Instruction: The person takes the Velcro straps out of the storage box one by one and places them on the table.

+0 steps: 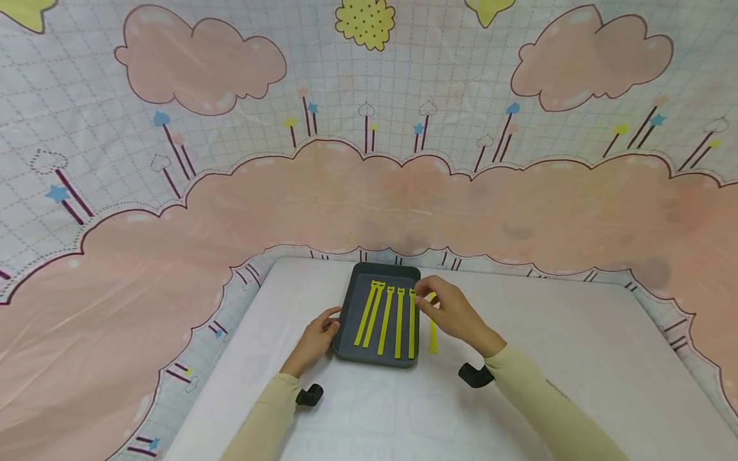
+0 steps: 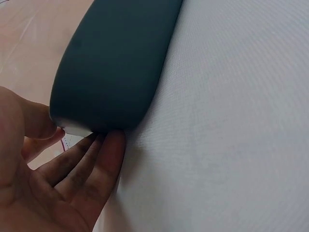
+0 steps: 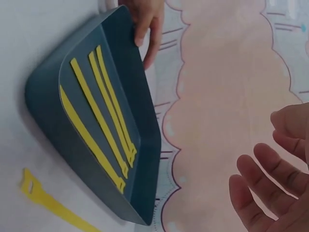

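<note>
A dark grey-blue rectangular tray (image 1: 386,270) lies on the white table with several yellow cable straps (image 1: 400,320) side by side inside. Each strap has a slotted head, at the tray's far end. Another yellow strap (image 1: 433,336) lies on the table just right of the tray, partly hidden by my right hand (image 1: 455,314). That hand hovers over the tray's right edge; in the right wrist view its fingers (image 3: 248,176) are loosely bent with nothing between them. My left hand (image 1: 314,339) touches the tray's left side, fingertips (image 2: 112,145) against the outer wall.
The white table (image 1: 553,358) spreads around the tray. A curtain (image 1: 403,198) printed with clouds and stars hangs behind and at both sides. Black wrist cameras (image 1: 475,374) sit under both forearms.
</note>
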A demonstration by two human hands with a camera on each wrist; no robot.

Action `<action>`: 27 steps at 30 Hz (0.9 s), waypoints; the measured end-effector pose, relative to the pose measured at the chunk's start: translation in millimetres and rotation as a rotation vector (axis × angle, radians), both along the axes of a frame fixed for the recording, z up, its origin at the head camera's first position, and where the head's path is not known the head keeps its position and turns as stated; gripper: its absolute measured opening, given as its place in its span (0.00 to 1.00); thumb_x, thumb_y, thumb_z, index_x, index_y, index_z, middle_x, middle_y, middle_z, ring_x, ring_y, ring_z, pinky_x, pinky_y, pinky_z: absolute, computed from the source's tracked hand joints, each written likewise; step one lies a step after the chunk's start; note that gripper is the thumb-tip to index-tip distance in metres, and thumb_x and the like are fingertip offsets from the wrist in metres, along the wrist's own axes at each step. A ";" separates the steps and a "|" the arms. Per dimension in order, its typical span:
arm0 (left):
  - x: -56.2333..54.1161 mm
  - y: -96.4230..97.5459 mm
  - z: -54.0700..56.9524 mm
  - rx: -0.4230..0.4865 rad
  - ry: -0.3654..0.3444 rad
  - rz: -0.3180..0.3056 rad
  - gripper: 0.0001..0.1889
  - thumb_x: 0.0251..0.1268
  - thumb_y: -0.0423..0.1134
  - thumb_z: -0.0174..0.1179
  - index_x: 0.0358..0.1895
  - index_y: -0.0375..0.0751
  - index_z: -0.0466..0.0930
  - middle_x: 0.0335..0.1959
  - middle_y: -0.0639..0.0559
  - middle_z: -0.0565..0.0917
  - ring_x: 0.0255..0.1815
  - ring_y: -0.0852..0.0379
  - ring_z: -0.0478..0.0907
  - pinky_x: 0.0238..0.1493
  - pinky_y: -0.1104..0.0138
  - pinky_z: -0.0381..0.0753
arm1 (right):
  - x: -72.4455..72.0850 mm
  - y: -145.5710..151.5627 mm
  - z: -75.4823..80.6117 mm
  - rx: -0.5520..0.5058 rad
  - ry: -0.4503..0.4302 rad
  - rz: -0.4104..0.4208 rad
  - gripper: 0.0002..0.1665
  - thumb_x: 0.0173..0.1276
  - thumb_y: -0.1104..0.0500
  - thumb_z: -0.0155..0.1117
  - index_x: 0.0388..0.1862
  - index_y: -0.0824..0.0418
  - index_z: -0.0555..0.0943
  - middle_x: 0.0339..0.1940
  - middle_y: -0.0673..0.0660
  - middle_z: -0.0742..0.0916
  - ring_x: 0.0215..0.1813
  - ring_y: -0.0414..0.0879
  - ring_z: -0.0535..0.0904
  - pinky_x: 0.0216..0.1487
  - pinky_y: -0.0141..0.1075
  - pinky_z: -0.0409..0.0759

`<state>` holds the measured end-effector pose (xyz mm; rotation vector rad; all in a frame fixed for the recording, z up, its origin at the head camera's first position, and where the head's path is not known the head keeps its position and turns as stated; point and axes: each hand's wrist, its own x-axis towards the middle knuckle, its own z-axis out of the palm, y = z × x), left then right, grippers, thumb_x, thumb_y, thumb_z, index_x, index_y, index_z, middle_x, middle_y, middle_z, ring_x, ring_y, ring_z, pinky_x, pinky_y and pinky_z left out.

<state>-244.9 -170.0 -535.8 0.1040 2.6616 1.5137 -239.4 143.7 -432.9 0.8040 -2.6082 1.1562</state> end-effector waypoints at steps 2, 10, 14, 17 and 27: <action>-0.1 -0.1 -0.3 0.000 0.001 0.001 0.22 0.76 0.37 0.51 0.71 0.48 0.69 0.59 0.37 0.81 0.57 0.47 0.80 0.47 0.60 0.80 | 0.8 -3.1 0.4 0.030 0.017 0.009 0.10 0.71 0.61 0.62 0.49 0.59 0.77 0.45 0.52 0.84 0.47 0.43 0.79 0.48 0.43 0.83; 1.1 -1.0 -0.8 -0.001 0.002 0.003 0.22 0.76 0.37 0.51 0.70 0.48 0.69 0.59 0.37 0.81 0.58 0.45 0.80 0.47 0.60 0.80 | 2.4 -17.3 0.7 0.192 0.125 0.054 0.11 0.71 0.59 0.63 0.50 0.55 0.78 0.50 0.50 0.82 0.47 0.42 0.79 0.49 0.40 0.81; 2.6 -0.6 0.8 0.006 -0.001 0.002 0.22 0.76 0.36 0.51 0.70 0.47 0.69 0.58 0.36 0.81 0.58 0.44 0.79 0.49 0.58 0.80 | 4.4 -25.0 0.4 0.243 0.160 0.073 0.12 0.69 0.59 0.65 0.50 0.54 0.78 0.52 0.50 0.82 0.51 0.46 0.80 0.50 0.41 0.81; 3.8 -0.3 1.5 -0.005 -0.002 0.008 0.22 0.76 0.36 0.51 0.70 0.46 0.69 0.57 0.36 0.82 0.56 0.45 0.80 0.48 0.59 0.80 | 5.1 -31.0 -0.6 0.287 0.185 0.093 0.13 0.69 0.57 0.65 0.51 0.55 0.78 0.53 0.52 0.81 0.54 0.47 0.80 0.53 0.41 0.81; -0.1 0.4 -1.0 -0.009 -0.002 0.006 0.22 0.76 0.37 0.50 0.70 0.48 0.68 0.58 0.38 0.81 0.59 0.45 0.79 0.52 0.57 0.80 | -1.8 -47.2 -6.8 0.340 0.345 0.172 0.13 0.68 0.58 0.66 0.50 0.55 0.78 0.50 0.53 0.82 0.54 0.47 0.79 0.53 0.38 0.81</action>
